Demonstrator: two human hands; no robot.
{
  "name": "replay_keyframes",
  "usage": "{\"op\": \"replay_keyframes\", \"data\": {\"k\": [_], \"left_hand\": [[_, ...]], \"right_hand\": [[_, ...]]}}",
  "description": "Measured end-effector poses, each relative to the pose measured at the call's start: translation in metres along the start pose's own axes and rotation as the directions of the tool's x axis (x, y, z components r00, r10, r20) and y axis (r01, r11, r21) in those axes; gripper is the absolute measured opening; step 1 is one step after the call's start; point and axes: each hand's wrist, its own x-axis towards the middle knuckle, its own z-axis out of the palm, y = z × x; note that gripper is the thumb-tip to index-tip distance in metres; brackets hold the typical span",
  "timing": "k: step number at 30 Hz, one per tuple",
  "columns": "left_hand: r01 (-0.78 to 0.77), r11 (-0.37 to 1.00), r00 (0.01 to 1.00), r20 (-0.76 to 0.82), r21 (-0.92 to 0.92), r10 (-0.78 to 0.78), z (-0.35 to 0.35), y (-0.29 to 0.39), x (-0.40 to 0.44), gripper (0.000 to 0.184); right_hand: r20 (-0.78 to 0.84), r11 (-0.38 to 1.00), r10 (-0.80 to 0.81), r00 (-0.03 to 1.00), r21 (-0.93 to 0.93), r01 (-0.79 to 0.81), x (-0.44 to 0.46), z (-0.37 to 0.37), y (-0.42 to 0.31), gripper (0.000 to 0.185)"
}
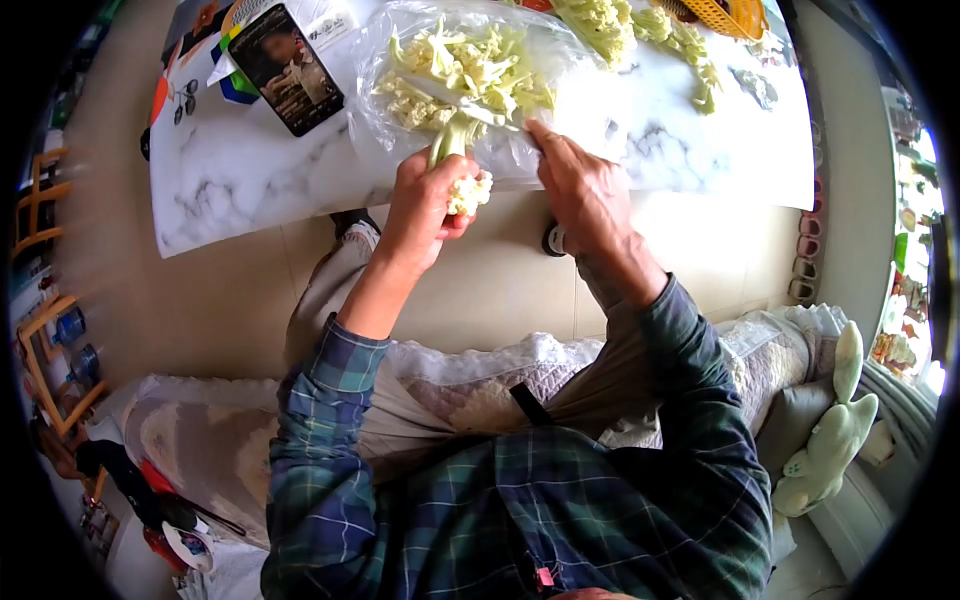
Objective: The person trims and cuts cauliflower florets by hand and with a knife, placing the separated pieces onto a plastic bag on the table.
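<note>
My left hand (428, 205) is closed around a cauliflower piece (468, 193), its white head below the fingers and its pale green stem pointing up. In my right hand (583, 185) is a knife (455, 100), gripped by its handle. The blade reaches left across the upper end of the stem; whether it touches cannot be made out. Behind the blade, a heap of cut cauliflower florets (480, 60) lies on a clear plastic bag (375, 75) on the marble-patterned table (250, 190).
A phone (287, 70) with its screen lit lies at the table's left. Toward the back right are larger cauliflower pieces (600, 30), leafy trimmings (690, 50) and a yellow basket (735, 15). A crumpled plastic piece (757, 88) sits near the right edge. Behind me, a plush toy (828, 440) rests on the sofa.
</note>
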Motion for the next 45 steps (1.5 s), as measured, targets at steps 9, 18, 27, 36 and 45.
{"op": "replay_keyframes", "data": {"k": [9,18,27,36,45], "left_hand": [[-0.076,0.996,0.996,0.054,0.052,0.073,0.006,-0.004,0.001,0.013],[-0.050,0.999,0.994,0.094,-0.014,0.051,0.006,-0.007,0.002,0.018],[-0.084,0.995,0.981,0.180,0.052,0.074,0.005,0.006,-0.003,0.020],[-0.011,1.000,0.996,0.089,0.003,0.010,-0.001,-0.009,0.003,0.016],[0.017,0.999,0.982,0.188,-0.048,-0.008,-0.001,-0.006,-0.001,0.014]], "right_hand": [[-0.040,0.984,-0.165,0.986,0.060,0.167,0.009,-0.004,-0.027,0.044],[-0.053,0.984,-0.172,0.984,0.036,0.174,0.008,-0.002,-0.019,0.049],[-0.037,0.998,0.041,0.998,-0.037,-0.042,0.003,-0.013,0.007,0.038],[-0.037,0.983,-0.175,0.984,0.057,0.177,0.006,-0.006,-0.022,0.039],[-0.074,0.980,-0.194,0.978,0.037,0.197,0.006,-0.002,-0.014,0.043]]}}
